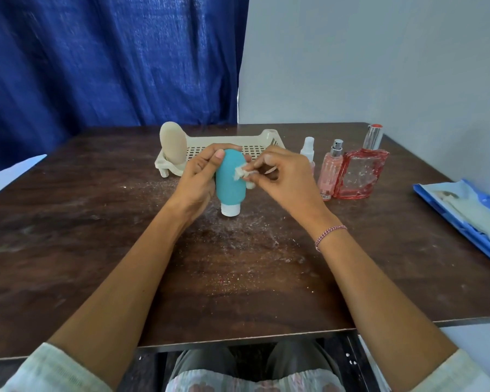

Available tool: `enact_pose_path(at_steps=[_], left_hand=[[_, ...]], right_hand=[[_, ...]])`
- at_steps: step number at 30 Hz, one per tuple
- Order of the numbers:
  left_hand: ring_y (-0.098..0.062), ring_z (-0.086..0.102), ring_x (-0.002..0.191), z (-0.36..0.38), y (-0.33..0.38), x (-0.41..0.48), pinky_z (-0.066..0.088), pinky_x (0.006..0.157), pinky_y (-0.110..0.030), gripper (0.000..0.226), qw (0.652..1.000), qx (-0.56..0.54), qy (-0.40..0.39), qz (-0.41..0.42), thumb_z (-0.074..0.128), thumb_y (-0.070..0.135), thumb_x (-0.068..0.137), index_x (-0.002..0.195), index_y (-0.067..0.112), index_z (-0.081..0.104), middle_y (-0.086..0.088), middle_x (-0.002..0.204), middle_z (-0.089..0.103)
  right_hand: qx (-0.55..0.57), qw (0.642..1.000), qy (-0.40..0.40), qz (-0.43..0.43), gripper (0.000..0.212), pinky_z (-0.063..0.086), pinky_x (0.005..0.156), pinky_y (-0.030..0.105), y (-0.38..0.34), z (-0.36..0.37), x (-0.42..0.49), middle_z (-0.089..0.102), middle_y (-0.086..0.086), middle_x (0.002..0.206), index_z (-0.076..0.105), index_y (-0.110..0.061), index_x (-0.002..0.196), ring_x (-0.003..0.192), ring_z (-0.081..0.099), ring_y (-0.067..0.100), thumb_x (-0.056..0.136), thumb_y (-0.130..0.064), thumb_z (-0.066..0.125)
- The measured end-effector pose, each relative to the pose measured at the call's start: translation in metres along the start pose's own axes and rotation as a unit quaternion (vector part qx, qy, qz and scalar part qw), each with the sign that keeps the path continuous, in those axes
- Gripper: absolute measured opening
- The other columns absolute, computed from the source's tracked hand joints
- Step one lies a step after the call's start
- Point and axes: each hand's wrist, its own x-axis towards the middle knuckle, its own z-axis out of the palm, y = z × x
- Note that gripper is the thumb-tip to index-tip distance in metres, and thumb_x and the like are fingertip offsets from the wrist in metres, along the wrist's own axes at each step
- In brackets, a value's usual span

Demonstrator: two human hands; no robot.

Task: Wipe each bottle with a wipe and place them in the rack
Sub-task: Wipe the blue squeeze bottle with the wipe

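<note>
Teal bottle [229,176] stands upright at frame centre (white cap down on the desk [96,250]), left hand [200,176] gripping it, right hand [283,176] pinching a wipe [242,173] against it.

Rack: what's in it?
One beige bottle stands in the rack at its left end. Visible mesh is bare; the left hand, right hand and teal bottle cover its middle front.

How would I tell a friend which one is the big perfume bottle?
On the dark wooden table, a row of three bottles stands right of the cream rack. The perfume bottle is the rightmost: broad, clear red glass with a silver collar, far wider than the slim pink sprayer beside it.
</note>
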Motion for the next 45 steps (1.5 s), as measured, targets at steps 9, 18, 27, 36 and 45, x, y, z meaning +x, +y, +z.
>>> enact_pose_path(at_steps=[9, 18, 27, 36, 45], left_hand=[[-0.009, 0.061, 0.089, -0.002, 0.000, 0.000, 0.055, 0.077, -0.028, 0.025, 1.000, -0.001, -0.002, 0.001, 0.036, 0.016, 0.099, 0.102, 0.012, 0.061, 0.003, 0.096, 0.066], [-0.017, 0.067, 0.100, -0.001, 0.002, -0.001, 0.055, 0.085, -0.031, 0.026, 0.997, -0.067, 0.033, -0.010, 0.031, 0.013, 0.101, 0.103, 0.008, 0.056, -0.004, 0.096, 0.073], [-0.016, 0.067, 0.090, 0.001, -0.001, 0.001, 0.055, 0.081, -0.032, 0.026, 0.998, -0.021, 0.054, 0.005, 0.033, 0.015, 0.101, 0.100, 0.010, 0.058, -0.004, 0.086, 0.073], [-0.008, 0.066, 0.082, 0.003, -0.003, 0.001, 0.056, 0.072, -0.027, 0.024, 0.997, 0.019, 0.068, 0.016, 0.034, 0.012, 0.101, 0.100, 0.010, 0.058, 0.006, 0.085, 0.072], [-0.026, 0.060, 0.107, -0.002, -0.001, -0.001, 0.045, 0.099, -0.052, 0.024, 0.995, 0.053, 0.079, 0.012, 0.039, 0.018, 0.100, 0.100, 0.019, 0.063, -0.006, 0.099, 0.070]], right_hand=[[0.016, 0.998, 0.051, -0.027, 0.011, 0.055, 0.068, 0.021, -0.004, 0.002, 0.000, 0.066, 0.003, 0.086, 0.071, -0.005, 0.086, 0.079, 0.062, 0.010, 0.077, -0.010, 0.073], [-0.019, 0.992, -0.120, 0.041, 0.016, 0.053, 0.073, 0.024, -0.002, 0.007, -0.004, 0.064, -0.002, 0.082, 0.073, -0.008, 0.086, 0.074, 0.061, 0.010, 0.071, -0.012, 0.078], [-0.049, 0.987, -0.154, 0.023, 0.018, 0.052, 0.075, 0.026, -0.007, 0.004, -0.004, 0.066, 0.000, 0.085, 0.073, -0.008, 0.089, 0.077, 0.060, 0.009, 0.073, -0.017, 0.076], [-0.008, 1.000, 0.003, -0.001, 0.012, 0.056, 0.071, 0.027, -0.006, 0.008, -0.002, 0.063, 0.006, 0.090, 0.070, -0.003, 0.086, 0.083, 0.062, 0.011, 0.075, -0.006, 0.074], [-0.015, 0.988, -0.141, 0.053, 0.015, 0.054, 0.074, 0.032, -0.008, 0.010, -0.006, 0.062, 0.006, 0.086, 0.073, -0.009, 0.083, 0.079, 0.061, 0.016, 0.069, -0.008, 0.079]])
